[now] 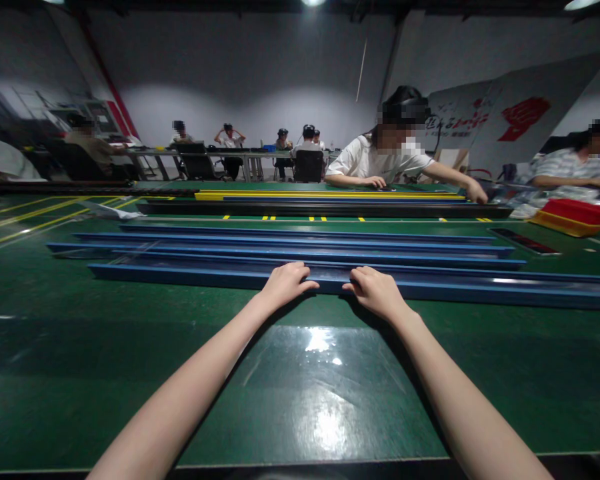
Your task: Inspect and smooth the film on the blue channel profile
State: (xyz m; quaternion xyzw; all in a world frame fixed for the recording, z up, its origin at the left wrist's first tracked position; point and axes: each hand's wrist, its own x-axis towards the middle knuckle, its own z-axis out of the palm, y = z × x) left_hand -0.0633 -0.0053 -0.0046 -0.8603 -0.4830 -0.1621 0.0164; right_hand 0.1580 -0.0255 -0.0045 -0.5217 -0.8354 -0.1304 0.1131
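Note:
A long blue channel (pixel 480 292) lies across the green table, nearest to me. My left hand (pixel 286 283) grips its near wall, fingers over the top edge and thumb along the outer face. To the right, my right hand (pixel 376 287) holds the same wall in a similar way, its fingers bent over the edge. A short stretch of the channel shows between the two hands. Just behind lie more blue channels (pixel 220 240), roughly parallel to it. The fingertips inside the channel are partly hidden.
Farther back on the green table (pixel 130 373) lie yellow strips (pixel 280 195) and a dark channel (pixel 330 209). A phone (pixel 523 241) and a red tray (pixel 577 215) are at the right. A person (pixel 395 150) leans over the far side.

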